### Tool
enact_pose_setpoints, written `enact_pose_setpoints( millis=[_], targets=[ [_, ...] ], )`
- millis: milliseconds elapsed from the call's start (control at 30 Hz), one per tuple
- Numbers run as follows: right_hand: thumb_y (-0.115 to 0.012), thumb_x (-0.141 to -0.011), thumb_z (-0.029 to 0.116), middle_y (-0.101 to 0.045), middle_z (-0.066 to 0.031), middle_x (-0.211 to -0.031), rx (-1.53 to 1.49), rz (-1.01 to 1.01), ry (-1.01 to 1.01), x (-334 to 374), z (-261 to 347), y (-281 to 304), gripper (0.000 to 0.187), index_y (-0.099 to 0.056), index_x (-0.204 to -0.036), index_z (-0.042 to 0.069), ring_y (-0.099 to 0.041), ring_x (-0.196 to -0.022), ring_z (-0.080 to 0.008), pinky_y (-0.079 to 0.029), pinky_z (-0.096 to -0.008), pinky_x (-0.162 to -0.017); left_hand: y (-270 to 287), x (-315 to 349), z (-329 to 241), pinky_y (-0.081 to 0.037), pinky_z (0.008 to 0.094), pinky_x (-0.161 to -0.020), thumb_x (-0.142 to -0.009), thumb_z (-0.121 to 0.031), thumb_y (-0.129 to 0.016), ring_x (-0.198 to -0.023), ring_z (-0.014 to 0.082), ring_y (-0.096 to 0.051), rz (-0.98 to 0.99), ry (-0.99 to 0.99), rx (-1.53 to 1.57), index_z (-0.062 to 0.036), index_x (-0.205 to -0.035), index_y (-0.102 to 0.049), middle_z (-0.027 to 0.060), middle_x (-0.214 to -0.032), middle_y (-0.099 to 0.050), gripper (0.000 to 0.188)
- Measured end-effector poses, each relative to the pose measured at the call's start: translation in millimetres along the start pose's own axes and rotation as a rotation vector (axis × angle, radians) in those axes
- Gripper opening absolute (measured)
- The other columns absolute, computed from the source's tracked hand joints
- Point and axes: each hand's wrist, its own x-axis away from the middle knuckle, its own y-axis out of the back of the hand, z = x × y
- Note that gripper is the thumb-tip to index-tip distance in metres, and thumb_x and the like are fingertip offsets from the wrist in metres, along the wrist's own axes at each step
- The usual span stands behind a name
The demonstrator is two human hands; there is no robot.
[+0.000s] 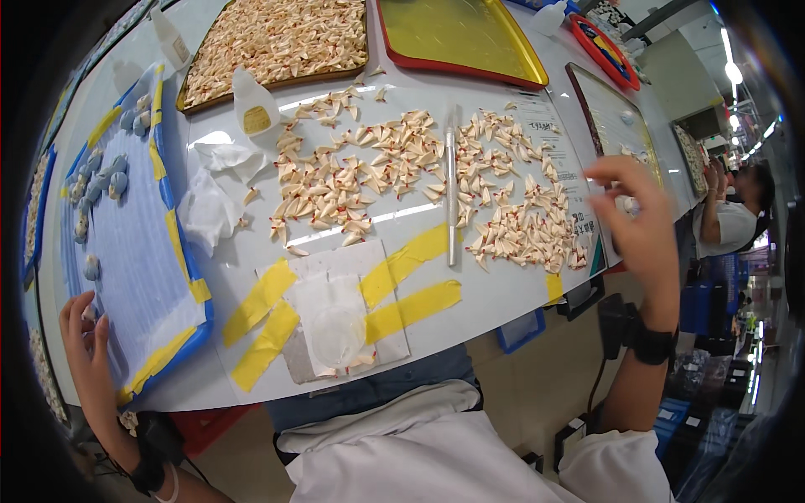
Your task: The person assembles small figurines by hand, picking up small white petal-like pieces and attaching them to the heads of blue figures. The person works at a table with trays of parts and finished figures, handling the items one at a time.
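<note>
My left hand (87,339) is at the near left corner of a blue tray (199,312), fingers bent and apart, nothing visible in them. Pale ribbed sheeting lines this tray, and several small blue-grey rounded pieces (117,180) lie on it. Over the table's right side my right hand (641,218) is raised, with thumb and index finger spread. Beside its fingers is a dark-rimmed tray (587,105) holding a few whitish pieces. Many small cream pointed pieces with red tips (323,189) are scattered across the middle, and a silver pen-like rod (452,189) lies among them.
A tray heaped with cream pieces (277,38) and a yellow tray with red rim (457,38) stand at the back. A white bottle (254,105) and crumpled tissue (210,210) sit left. Yellow tape (411,260) surrounds a small clear cup (335,331). Another person (729,210) sits far right.
</note>
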Motion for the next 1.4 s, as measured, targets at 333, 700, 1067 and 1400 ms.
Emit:
enact_pose_setpoints(
  millis=[333,700,1067,1400],
  targets=[
    [-0.06,-0.067,-0.004,-0.058,-0.0082,-0.077,-0.086,0.217,0.137,-16,21,-34,0.013,-0.059,-0.08,-0.002,-0.053,-0.061,-0.0154,-0.042,-0.0246,-0.057,21,11,-5,-0.037,0.0208,-0.067,-0.086,-0.006,-0.051,-0.072,0.0076,-0.044,0.015,0.191,0.237,-0.0029,-0.105,-0.048,0.0032,-0.097,-0.047,0.02],
    [-0.055,-0.076,-0.002,-0.057,-0.0122,-0.072,-0.089,-0.074,0.077,-14,25,-27,0.008,-0.059,-0.082,-0.002,-0.055,-0.065,-0.0204,-0.043,-0.0272,-0.061,1,56,-122,-0.041,0.0271,-0.075,-0.079,-0.008,-0.058,-0.086,0.0186,-0.052,0.036,-0.104,0.878,-0.0002,-0.095,-0.05,0.0164,-0.107,-0.046,0.019],
    [-0.052,-0.08,-0.001,-0.06,-0.0064,-0.074,-0.344,-0.084,-0.162,-8,32,-16,0.011,-0.061,-0.087,-0.002,-0.055,-0.064,-0.0101,-0.044,-0.0212,-0.059,-20,74,-152,-0.048,0.0239,-0.064,-0.078,-0.01,-0.062,-0.078,0.0176,-0.056,0.206,-0.075,1.112,0.0013,-0.096,-0.05,0.0158,-0.101,-0.046,0.024],
    [-0.058,-0.077,-0.002,-0.061,-0.0083,-0.077,-0.801,0.008,-0.205,27,66,-12,0.013,-0.057,-0.09,-0.003,-0.059,-0.069,-0.0127,-0.048,-0.0238,-0.064,-32,81,-160,-0.048,0.0245,-0.058,-0.07,-0.014,-0.072,-0.074,0.0214,-0.058,0.196,0.035,1.332,-0.0007,-0.089,-0.051,0.0131,-0.094,-0.048,0.031]
  ],
)
